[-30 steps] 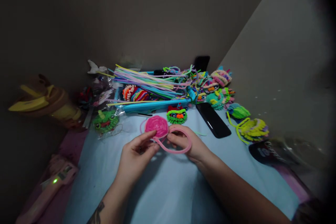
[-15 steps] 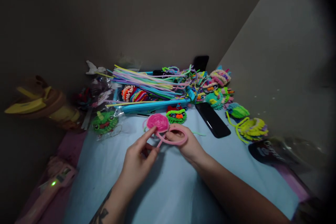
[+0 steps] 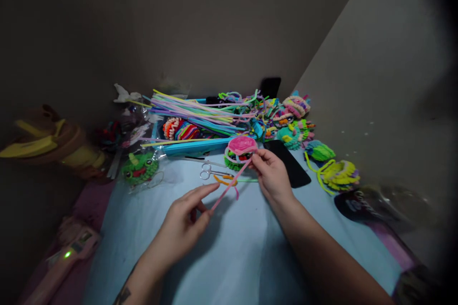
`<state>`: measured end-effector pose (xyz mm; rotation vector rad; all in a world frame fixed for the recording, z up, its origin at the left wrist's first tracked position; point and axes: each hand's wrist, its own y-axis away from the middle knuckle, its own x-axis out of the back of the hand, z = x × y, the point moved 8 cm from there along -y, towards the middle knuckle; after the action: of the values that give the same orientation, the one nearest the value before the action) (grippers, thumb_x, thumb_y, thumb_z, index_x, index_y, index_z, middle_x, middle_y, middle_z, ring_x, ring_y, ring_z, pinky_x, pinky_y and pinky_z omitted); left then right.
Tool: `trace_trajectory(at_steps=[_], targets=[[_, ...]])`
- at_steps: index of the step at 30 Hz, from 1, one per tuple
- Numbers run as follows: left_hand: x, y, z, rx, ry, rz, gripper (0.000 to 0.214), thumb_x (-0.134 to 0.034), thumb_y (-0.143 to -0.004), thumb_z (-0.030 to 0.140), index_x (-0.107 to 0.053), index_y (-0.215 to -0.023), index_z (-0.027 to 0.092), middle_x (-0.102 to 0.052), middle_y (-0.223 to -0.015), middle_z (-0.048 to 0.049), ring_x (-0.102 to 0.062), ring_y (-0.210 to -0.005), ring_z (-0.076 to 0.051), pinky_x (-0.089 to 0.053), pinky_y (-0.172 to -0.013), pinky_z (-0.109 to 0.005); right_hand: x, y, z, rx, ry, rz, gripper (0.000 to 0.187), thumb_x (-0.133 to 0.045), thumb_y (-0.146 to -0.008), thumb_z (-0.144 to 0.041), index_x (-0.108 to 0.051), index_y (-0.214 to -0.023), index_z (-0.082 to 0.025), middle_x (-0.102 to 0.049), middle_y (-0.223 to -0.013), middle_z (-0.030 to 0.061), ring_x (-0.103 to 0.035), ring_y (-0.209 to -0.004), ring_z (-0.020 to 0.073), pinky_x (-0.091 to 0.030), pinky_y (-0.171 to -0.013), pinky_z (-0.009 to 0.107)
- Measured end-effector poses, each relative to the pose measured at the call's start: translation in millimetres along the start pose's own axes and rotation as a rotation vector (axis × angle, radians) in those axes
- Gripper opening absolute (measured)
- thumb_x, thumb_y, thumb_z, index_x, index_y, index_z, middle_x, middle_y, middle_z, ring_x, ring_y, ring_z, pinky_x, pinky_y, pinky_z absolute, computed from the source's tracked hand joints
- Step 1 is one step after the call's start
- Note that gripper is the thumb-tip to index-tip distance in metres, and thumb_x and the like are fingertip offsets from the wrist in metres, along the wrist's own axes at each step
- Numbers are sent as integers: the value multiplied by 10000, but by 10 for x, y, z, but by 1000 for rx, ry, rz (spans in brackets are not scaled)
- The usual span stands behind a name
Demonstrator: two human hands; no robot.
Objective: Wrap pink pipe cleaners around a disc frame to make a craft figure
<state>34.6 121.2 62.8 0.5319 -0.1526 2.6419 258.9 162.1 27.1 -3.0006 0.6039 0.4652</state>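
My right hand (image 3: 272,174) pinches a pink coiled pipe-cleaner disc (image 3: 242,145), lifted above a green fuzzy figure (image 3: 232,159). A pink pipe-cleaner tail (image 3: 231,185) runs from the disc down to my left hand (image 3: 186,224), whose fingertips pinch its lower end. Small silver scissors (image 3: 211,171) and an orange scrap (image 3: 223,181) lie on the light blue table (image 3: 229,257) between my hands.
A blue tray (image 3: 200,145) holds several long coloured pipe cleaners (image 3: 193,109). A black phone (image 3: 289,162) lies right of my hand. Fuzzy craft figures (image 3: 332,171) crowd the back right, a green one (image 3: 139,167) at left. A pink device (image 3: 64,257) sits at bottom left.
My right hand lifted the pink disc up and to the right, pulling the loop out into a straight tail. The scissors and orange scrap are uncovered.
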Motion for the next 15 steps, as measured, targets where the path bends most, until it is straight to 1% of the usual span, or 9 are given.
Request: trace_trajectory(at_steps=[2, 4, 6, 7, 9, 11, 13, 15], targets=[[-1, 0, 11, 8, 9, -56, 452, -589, -769, 183, -614, -1213, 266, -659, -726, -22, -495, -537, -105, -382, -507, -197, 33, -13, -43, 23, 10, 8, 200, -746, -634, -300, -631, -747, -181, -577, -651, -27, -505, -582, 102, -407, -584, 232], [-1, -10, -33, 64, 49, -89, 462, -612, -760, 209, -609, -1220, 256, -656, -690, -20, -498, -521, -109, -383, -495, -200, 25, -8, -72, 25, 19, -4, 205, -750, -630, -316, -631, -736, -188, -577, -643, -22, -507, -585, 114, -412, -588, 243], [34, -30, -102, 126, 108, -46, 470, -658, -737, 248, -616, -1206, 238, -689, -788, -50, -567, -613, -140, -431, -550, -218, -29, 16, -82, 0, 10, -49, 225, -764, -612, -340, -631, -718, -193, -578, -649, -16, -504, -589, 122, -410, -583, 248], [63, -40, -138, 147, 136, 1, 454, -676, -729, 270, -630, -1179, 228, -697, -888, -75, -602, -705, -165, -460, -608, -235, -75, 36, -80, -23, -1, -90, 239, -773, -600, -352, -631, -709, -193, -576, -652, -14, -499, -589, 123, -405, -576, 247], [124, -50, -201, 169, 186, 107, 407, -685, -733, 311, -648, -1126, 212, -658, -1095, -110, -609, -890, -209, -482, -733, -275, -199, 98, -58, -83, -24, -216, 265, -786, -585, -377, -633, -696, -190, -569, -655, -10, -488, -588, 122, -389, -565, 243], [140, -52, -237, 162, 236, 151, 416, -676, -750, 326, -624, -1148, 214, -600, -1209, -117, -582, -993, -227, -471, -814, -304, -344, 188, -24, -147, -25, -389, 276, -778, -599, -401, -628, -680, -185, -563, -657, -1, -482, -591, 128, -378, -563, 248], [113, -51, -242, 135, 307, 111, 494, -678, -758, 325, -562, -1231, 239, -535, -1298, -115, -544, -1086, -243, -449, -873, -323, -446, 274, 3, -187, -8, -540, 279, -761, -626, -418, -620, -671, -182, -561, -665, 9, -481, -606, 137, -372, -572, 255], [77, -46, -226, 101, 395, 26, 563, -682, -763, 338, -503, -1293, 266, -456, -1385, -111, -480, -1191, -266, -421, -923, -332, -473, 316, 13, -203, -8, -617, 294, -755, -632, -434, -611, -662, -180, -552, -667, 11, -477, -619, 142, -363, -583, 256]])
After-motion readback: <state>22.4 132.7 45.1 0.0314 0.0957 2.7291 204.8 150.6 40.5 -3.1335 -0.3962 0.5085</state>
